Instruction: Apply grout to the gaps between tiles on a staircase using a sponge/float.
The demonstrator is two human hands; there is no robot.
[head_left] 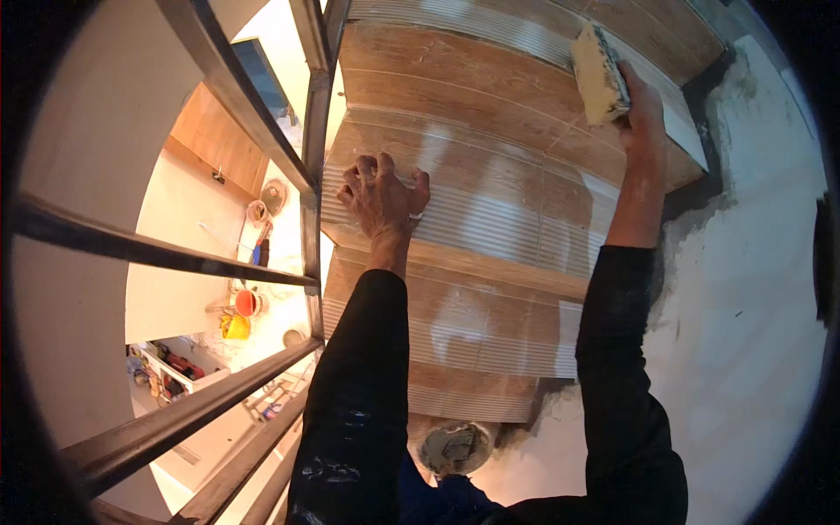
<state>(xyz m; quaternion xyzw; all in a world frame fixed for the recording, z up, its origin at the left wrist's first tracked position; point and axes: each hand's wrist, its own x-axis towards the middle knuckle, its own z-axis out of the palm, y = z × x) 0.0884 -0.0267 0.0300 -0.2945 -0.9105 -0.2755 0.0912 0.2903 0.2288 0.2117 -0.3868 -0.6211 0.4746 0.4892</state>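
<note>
My right hand (640, 105) grips a pale yellow sponge (597, 75) smeared with dark grime, high on the right side of the tiled staircase (455, 61), near the far end of a step by the wall. Lower and left of it, my left hand (378, 191) rests on a tread (472, 192) of wood-look tile with a grooved strip, its fingers bent and apart. Faint pale streaks and haze show on several steps.
A metal railing (166, 249) runs along my left, with a lower floor beyond it holding buckets (248, 303) and tools. A white wall (735, 262) with a dark cement edge borders my right. A bucket of grey material (455, 444) sits below me.
</note>
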